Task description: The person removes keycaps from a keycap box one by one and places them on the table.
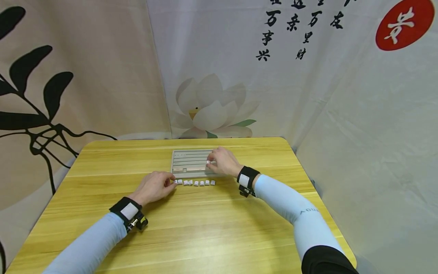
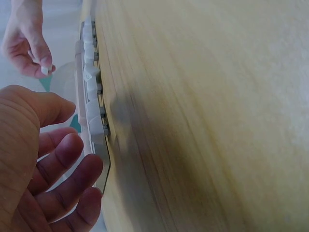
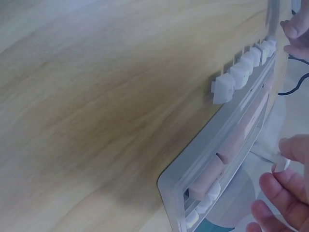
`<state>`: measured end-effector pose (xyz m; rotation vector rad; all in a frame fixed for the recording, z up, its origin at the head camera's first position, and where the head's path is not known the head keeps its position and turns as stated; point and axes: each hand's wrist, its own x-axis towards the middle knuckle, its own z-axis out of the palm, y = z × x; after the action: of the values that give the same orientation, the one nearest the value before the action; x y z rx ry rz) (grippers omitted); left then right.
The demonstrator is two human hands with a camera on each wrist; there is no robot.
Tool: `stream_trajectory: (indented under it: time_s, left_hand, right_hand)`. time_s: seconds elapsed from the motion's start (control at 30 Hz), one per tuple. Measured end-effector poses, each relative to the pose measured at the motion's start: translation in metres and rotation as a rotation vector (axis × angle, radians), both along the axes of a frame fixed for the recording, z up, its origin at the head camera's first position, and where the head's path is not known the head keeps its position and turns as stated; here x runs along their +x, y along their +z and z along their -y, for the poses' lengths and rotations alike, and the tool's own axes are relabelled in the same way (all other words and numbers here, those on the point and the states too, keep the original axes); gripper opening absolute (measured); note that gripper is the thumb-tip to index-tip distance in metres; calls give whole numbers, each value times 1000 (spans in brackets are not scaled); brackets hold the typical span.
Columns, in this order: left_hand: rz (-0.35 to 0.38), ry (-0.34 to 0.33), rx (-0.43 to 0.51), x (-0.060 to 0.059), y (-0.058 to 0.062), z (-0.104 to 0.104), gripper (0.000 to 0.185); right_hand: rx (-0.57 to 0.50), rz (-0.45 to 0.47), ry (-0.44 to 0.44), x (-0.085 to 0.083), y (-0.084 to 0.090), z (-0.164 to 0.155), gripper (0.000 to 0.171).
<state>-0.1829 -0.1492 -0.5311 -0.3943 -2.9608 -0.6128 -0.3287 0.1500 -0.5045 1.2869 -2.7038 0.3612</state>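
Observation:
A shallow grey tray [image 1: 189, 175] with long ridges lies toward the back of the table. In the right wrist view it holds long pinkish keycaps [image 3: 236, 140] and several small white ones near a corner. My right hand [image 1: 224, 161] is over the tray's right part, pinching a small white keycap [image 3: 281, 163] between thumb and fingertips. A row of white keycaps [image 1: 202, 183] lies along the tray's near edge. At the left end of that row is my left hand [image 1: 155, 187], fingers loosely bent and nothing between them in the left wrist view [image 2: 53, 164].
The tray and keycaps stand on a yellow wood-grain table [image 1: 191, 232] with rounded corners. A printed cloth [image 1: 212, 45] with a lotus and black characters hangs behind it, and a white cloth [image 1: 373, 144] hangs at the right.

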Motion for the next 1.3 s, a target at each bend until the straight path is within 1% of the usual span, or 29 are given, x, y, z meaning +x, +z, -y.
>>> stream_trajectory:
  time_s: [0.13,0.27,0.43,0.57,0.8,0.97,1.1,1.2,1.3]
  left_hand:
    - [-3,-1,3,0,1,0,20]
    - [-9,-7,5,-1,1,0,20]
    - [-4,-8,5,-1,2,1,21]
    - [-2,8,12,-2,2,3,21]
    - [2,31,30,-1,5,6,20]
    - [-10,55,33,-1,5,8,27]
    - [-33,70,18,0,3,9,35]
    - [-56,81,1,1,2,10,47]
    - [-48,94,-5,2,1,10,65]
  right_hand:
    - [-15,19,15,1,0,-3,20]
    - [-28,51,0,0,1,-8,19]
    - [-37,56,-11,0,3,-14,19]
    - [-45,43,10,4,4,-18,19]
    - [-48,66,26,10,1,-22,18]
    - [-32,57,13,12,0,-24,19]
    - [-39,60,11,15,-1,-28,16]
    - [-48,71,12,16,-3,-30,14]
    - [-47,73,11,16,-7,-32,13]
